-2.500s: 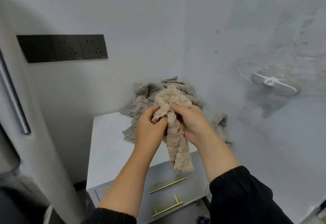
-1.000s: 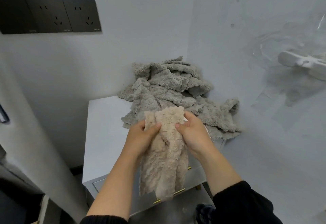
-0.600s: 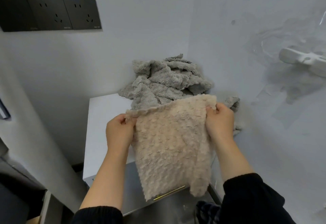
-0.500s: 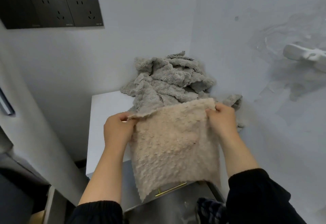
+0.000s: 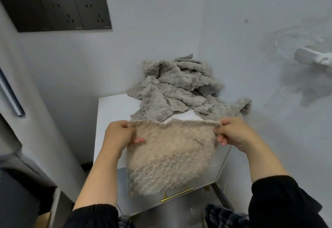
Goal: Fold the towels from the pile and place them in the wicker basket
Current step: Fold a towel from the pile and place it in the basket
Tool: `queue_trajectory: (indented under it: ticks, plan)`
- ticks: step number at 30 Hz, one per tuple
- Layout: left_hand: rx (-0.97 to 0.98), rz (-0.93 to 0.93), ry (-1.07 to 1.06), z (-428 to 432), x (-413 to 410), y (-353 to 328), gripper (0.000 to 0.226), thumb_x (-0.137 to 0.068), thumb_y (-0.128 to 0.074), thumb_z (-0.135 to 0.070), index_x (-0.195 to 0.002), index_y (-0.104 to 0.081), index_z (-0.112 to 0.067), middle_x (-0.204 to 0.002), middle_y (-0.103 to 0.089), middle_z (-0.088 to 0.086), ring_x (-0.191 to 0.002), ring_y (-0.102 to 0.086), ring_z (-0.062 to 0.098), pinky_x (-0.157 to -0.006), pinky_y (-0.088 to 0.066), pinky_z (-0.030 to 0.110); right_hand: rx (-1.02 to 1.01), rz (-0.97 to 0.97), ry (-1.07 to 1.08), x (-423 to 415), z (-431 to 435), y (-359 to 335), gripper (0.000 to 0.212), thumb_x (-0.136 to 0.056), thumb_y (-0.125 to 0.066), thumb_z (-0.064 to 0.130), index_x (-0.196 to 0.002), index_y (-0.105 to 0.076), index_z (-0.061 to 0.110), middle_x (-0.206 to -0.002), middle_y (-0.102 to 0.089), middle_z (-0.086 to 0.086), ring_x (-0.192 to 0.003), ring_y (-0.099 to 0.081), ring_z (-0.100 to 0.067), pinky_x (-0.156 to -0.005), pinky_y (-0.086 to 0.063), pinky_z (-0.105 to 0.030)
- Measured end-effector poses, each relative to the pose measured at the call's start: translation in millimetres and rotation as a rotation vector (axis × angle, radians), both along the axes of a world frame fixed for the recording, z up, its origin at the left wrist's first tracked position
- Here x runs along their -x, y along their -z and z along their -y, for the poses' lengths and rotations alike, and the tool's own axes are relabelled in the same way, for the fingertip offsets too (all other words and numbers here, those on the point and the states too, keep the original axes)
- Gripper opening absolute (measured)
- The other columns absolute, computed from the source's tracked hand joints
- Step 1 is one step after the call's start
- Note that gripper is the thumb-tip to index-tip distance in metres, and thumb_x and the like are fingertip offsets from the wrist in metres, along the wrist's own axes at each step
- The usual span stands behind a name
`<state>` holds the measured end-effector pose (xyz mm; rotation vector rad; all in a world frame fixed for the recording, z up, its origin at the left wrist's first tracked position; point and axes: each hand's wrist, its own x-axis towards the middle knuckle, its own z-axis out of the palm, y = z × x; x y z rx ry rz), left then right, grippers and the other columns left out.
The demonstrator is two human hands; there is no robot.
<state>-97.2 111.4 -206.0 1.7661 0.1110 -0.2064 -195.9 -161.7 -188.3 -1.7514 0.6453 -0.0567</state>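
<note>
The beige towel (image 5: 170, 157) hangs spread out over the front edge of the counter (image 5: 111, 109), its top hem running level from side to side. The left grip (image 5: 118, 136) pinches one top corner and the right grip (image 5: 233, 134) the other, equally near, with the cloth falling below both. The grey pile (image 5: 176, 91) lies just behind. Folding likely means bringing those corners together. No wicker basket shows.
</note>
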Motion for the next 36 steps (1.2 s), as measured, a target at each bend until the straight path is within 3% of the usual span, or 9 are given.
queue_trajectory:
  ticks: [6,10,13,16,20,26,28,31,36]
  plan:
    - [0.091,-0.042,-0.139,6,-13,19,0.025,-0.088,-0.040,0.008,-0.071,-0.054,-0.004,-0.070,-0.060,0.018,-0.055,-0.069,0.021,-0.058,-0.056,0.027,-0.128,0.030,0.059,-16,2,9,0.016,-0.091,-0.046,-0.010,-0.079,-0.048,-0.001,-0.057,-0.063,-0.020,-0.050,-0.068,-0.020,-0.044,-0.054,-0.021]
    - [0.168,0.185,-0.269,4,-24,18,0.021,-0.087,-0.047,0.000,-0.076,-0.062,-0.011,-0.080,-0.069,0.006,-0.083,-0.070,0.022,-0.080,-0.053,0.033,-0.146,0.113,0.048,-36,-3,7,0.009,-0.092,-0.045,-0.006,-0.087,-0.052,-0.004,-0.057,-0.067,-0.019,-0.051,-0.068,-0.021,-0.047,-0.055,-0.022]
    - [0.070,0.420,-0.293,8,-27,7,0.022,-0.090,-0.051,-0.005,-0.093,-0.070,-0.016,-0.093,-0.068,-0.009,-0.095,-0.061,0.008,-0.083,-0.045,0.014,-0.092,0.300,0.109,-56,-7,4,0.018,-0.092,-0.046,-0.007,-0.086,-0.061,0.002,-0.076,-0.070,-0.017,-0.062,-0.070,-0.015,-0.058,-0.058,-0.022]
    - [0.206,0.439,-0.282,8,-41,5,0.022,-0.092,-0.053,-0.010,-0.097,-0.070,-0.023,-0.107,-0.069,-0.004,-0.102,-0.062,0.009,-0.091,-0.047,0.023,0.174,0.474,0.142,-69,-9,0,0.018,-0.088,-0.058,0.004,-0.094,-0.072,0.014,-0.101,-0.071,0.003,-0.092,-0.067,-0.009,-0.081,-0.054,-0.024]
    - [0.425,0.294,-0.272,8,-47,8,0.023,-0.091,-0.051,-0.005,-0.091,-0.071,-0.017,-0.105,-0.070,0.008,-0.097,-0.066,0.018,-0.081,-0.053,0.024,0.231,0.470,0.121,-73,-8,8,0.023,-0.090,-0.058,0.013,-0.108,-0.070,0.020,-0.113,-0.067,0.009,-0.104,-0.062,-0.009,-0.093,-0.050,-0.030]
    - [0.572,0.092,-0.162,10,-31,0,0.024,-0.089,-0.041,-0.006,-0.075,-0.060,-0.007,-0.072,-0.068,0.003,-0.072,-0.062,0.020,-0.070,-0.053,0.028,0.318,0.346,0.110,-62,-5,19,0.022,-0.087,-0.055,0.007,-0.077,-0.066,0.022,-0.075,-0.065,-0.002,-0.075,-0.059,-0.024,-0.076,-0.051,-0.047]
    - [0.527,0.086,-0.173,8,-27,-5,0.040,-0.094,-0.036,-0.017,-0.062,-0.060,-0.010,-0.065,-0.066,0.002,-0.067,-0.059,0.019,-0.063,-0.049,0.029,0.304,0.347,0.114,-60,-5,19,0.023,-0.088,-0.055,0.005,-0.079,-0.067,0.023,-0.078,-0.065,0.003,-0.082,-0.062,-0.026,-0.082,-0.051,-0.051]
    - [0.370,0.035,-0.149,3,-23,-4,0.062,-0.097,-0.038,-0.035,-0.044,-0.066,-0.019,-0.083,-0.071,0.007,-0.074,-0.058,0.018,-0.065,-0.042,0.029,0.253,0.347,0.154,-52,-4,20,0.028,-0.086,-0.056,0.002,-0.075,-0.068,0.024,-0.083,-0.068,-0.001,-0.088,-0.065,-0.030,-0.084,-0.053,-0.052]
    - [0.165,0.029,-0.040,-2,-10,-9,0.019,-0.088,-0.058,-0.008,-0.073,-0.069,-0.010,-0.092,-0.065,0.008,-0.066,-0.048,0.019,-0.051,-0.035,0.028,0.102,0.328,0.262,-38,-3,27,0.022,-0.086,-0.054,0.000,-0.077,-0.071,0.010,-0.089,-0.071,-0.020,-0.074,-0.064,-0.024,-0.073,-0.054,-0.044]
